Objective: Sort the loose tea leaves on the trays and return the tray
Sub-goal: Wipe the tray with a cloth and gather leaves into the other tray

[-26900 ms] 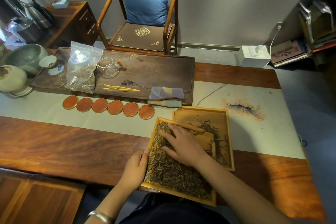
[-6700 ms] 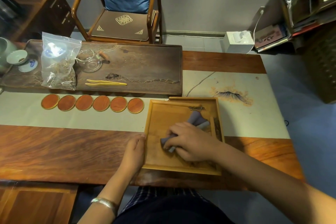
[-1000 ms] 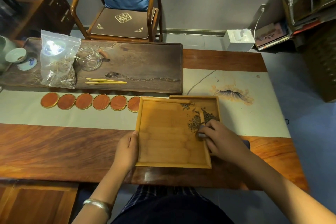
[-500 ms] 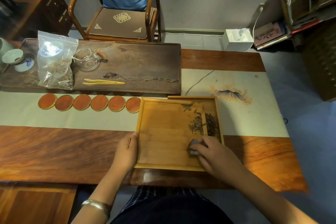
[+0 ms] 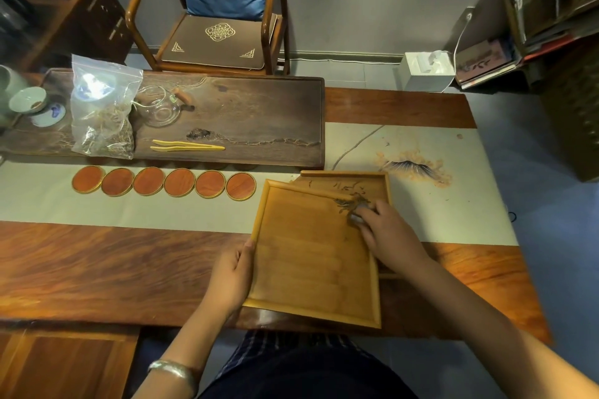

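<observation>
- The left hand [image 5: 231,272] grips the left rim of the upper tray [image 5: 311,256] at the table's [image 5: 97,269] near edge.
- That tray lies tilted over a lower tray [image 5: 343,179].
- Tea leaves [image 5: 348,202] gather in the upper tray's far right corner.
- The right hand [image 5: 389,236] pinches a grey cloth [image 5: 355,219] beside them.
</observation>
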`<state>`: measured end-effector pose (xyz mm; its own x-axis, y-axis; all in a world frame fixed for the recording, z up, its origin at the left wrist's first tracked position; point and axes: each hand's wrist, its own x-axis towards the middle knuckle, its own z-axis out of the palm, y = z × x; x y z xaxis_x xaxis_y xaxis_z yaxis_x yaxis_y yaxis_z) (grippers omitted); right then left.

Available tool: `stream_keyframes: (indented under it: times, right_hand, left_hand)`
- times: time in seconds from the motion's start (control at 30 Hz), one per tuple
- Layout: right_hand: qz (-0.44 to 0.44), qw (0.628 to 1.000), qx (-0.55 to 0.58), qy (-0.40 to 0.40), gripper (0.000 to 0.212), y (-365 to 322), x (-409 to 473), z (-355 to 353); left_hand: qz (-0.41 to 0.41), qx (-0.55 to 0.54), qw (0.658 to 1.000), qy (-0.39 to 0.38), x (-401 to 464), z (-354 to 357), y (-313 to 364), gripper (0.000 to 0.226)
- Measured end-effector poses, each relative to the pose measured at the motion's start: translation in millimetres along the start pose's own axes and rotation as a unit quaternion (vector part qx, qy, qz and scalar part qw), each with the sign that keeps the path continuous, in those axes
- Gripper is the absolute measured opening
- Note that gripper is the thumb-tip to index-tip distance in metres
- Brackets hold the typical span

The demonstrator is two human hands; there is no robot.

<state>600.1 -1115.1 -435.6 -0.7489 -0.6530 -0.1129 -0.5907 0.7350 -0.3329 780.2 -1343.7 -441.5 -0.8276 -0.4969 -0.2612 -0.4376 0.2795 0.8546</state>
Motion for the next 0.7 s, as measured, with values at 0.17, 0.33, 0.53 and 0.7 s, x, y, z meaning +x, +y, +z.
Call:
stream_keyframes:
  times: [0.17,0.33,0.53,0.7]
  right_hand:
    - [-0.015,0.998,0.045,0.035,0.030,-6.0,-3.4,-8.4]
    - [-0.101,0.994,0.043,-0.009,0.033,-35.2,-35.1,-13.1]
    - [-0.137,0.988,0.037,-0.064,0.033,-62.7,-46.2,5.6]
    - [-0.052,0.997,0.057,-0.028,0.035,-51.3,-36.8,14.6]
  left_hand:
    - [-0.003,0.030,1.000,0.008,-0.1,0.7,-3.6,0.046]
    - [-0.012,0.035,0.999,0.019,0.1,1.0,-5.7,0.046]
    - [-0.022,0.044,0.999,0.018,0.0,1.0,-6.3,0.046]
    - [-0.022,0.049,0.998,0.014,-1.4,-1.2,-8.6,0.047]
